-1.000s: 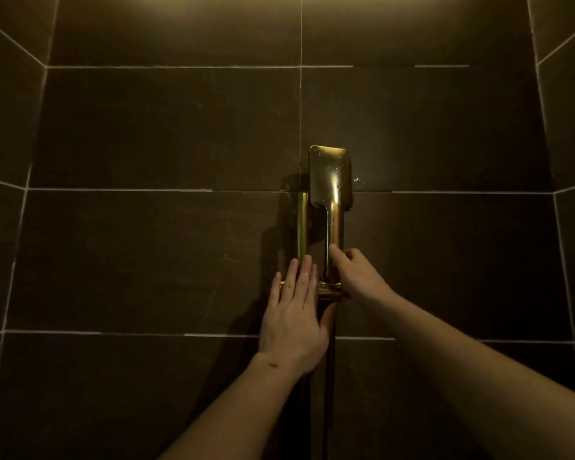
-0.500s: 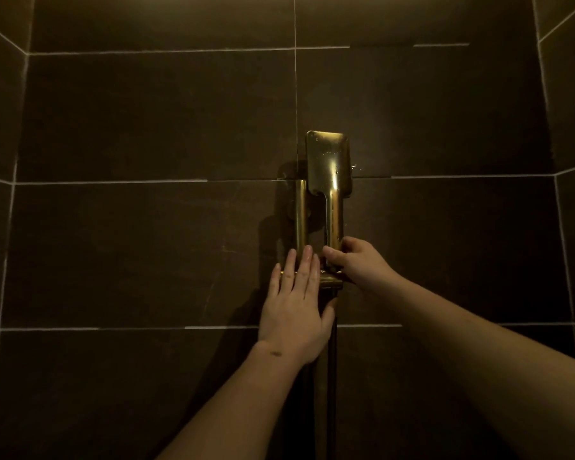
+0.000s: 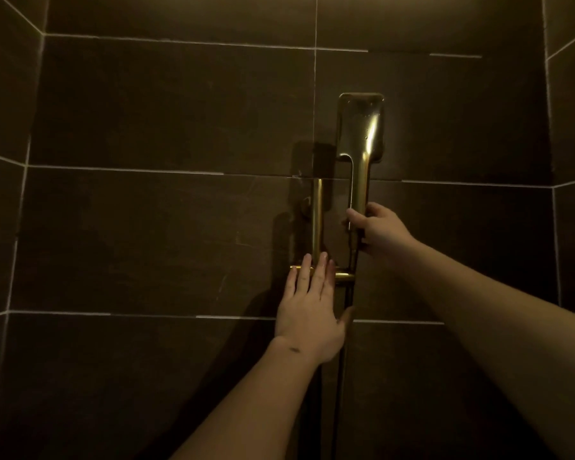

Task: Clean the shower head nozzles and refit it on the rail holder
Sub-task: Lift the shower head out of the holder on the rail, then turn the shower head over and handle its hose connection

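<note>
1. Shower head (image 3: 359, 127): brass-coloured, flat rectangular face on a long straight handle, held upright against the dark tiled wall (image 3: 146, 111), just right of the rail (image 3: 316, 220) and above the rail holder (image 3: 344, 277). Whether its foot is seated in the holder or just above it cannot be told — too dark at that joint.
2. Right hand (image 3: 377, 229): wrapped round the lower handle, thumb across the front, other fingers hidden behind.
3. Left hand (image 3: 309, 310): flat, fingers straight and together, pressed over the horizontal brass bar at the foot of the rail, bracing the fitting rather than gripping it.
4. Hose (image 3: 344, 343): dark line dropping from the holder past the left thumb and out of sight below.
5. Handling, as a judgement: rigid and probably fairly weighty if metal, top-heavy with the wide face so far above the grip. Droplets glinting on the face suggest a wet, polished surface — likely slippery.
6. Best hold: round the lower handle, as now, with the whole hand closed rather than a fingertip pinch; a higher grip would steady the face better when turning it to reach the nozzles.
7. Nozzles not visible from here; only smooth metal shows, so their state cannot be judged.
8. Risks: slipping through a wet palm, knocking the tile, or dragging on the hose; bracing with the left hand should keep the holder from twisting.
</note>
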The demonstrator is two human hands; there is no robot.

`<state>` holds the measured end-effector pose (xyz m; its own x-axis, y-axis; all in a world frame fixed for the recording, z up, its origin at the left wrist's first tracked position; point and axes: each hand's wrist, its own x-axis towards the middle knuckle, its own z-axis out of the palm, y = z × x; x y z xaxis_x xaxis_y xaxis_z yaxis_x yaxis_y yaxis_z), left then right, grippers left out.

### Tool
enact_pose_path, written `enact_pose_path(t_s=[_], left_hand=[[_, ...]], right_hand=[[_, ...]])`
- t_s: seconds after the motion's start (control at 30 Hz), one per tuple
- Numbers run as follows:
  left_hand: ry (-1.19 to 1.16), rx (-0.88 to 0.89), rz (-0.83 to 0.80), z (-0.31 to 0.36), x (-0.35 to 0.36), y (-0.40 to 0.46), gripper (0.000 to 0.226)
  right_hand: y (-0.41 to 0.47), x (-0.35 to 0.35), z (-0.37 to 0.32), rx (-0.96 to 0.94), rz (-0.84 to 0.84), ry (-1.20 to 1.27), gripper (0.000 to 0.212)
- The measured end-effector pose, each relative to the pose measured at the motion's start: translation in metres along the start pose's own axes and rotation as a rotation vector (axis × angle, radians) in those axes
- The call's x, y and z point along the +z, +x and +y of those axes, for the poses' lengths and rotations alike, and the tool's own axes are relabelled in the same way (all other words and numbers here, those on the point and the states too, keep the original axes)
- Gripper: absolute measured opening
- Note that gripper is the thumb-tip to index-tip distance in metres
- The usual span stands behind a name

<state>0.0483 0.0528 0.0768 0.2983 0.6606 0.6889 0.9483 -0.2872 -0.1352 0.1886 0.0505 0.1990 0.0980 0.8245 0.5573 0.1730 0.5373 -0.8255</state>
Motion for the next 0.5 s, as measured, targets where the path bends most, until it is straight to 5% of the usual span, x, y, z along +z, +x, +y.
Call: enact_pose_path(t_s=[0.13, 0.33, 0.5], left_hand=[[-0.169, 0.022, -0.016, -0.001, -0.006, -0.009, 0.081], [-0.642, -0.142, -0.051, 0.006, -0.015, -0.072, 0.069], [-1.153, -0.388, -0.191, 0.043, -0.022, -0.134, 0.059]], right_hand=[[-0.026, -0.012, 0.004, -0.022, 0.025, -0.059, 0.007], [-0.090, -0.037, 0.021, 0.022, 0.024, -0.067, 0.034], [-0.180, -0.058, 0.047, 0.162, -0.010, 0.065, 0.011]])
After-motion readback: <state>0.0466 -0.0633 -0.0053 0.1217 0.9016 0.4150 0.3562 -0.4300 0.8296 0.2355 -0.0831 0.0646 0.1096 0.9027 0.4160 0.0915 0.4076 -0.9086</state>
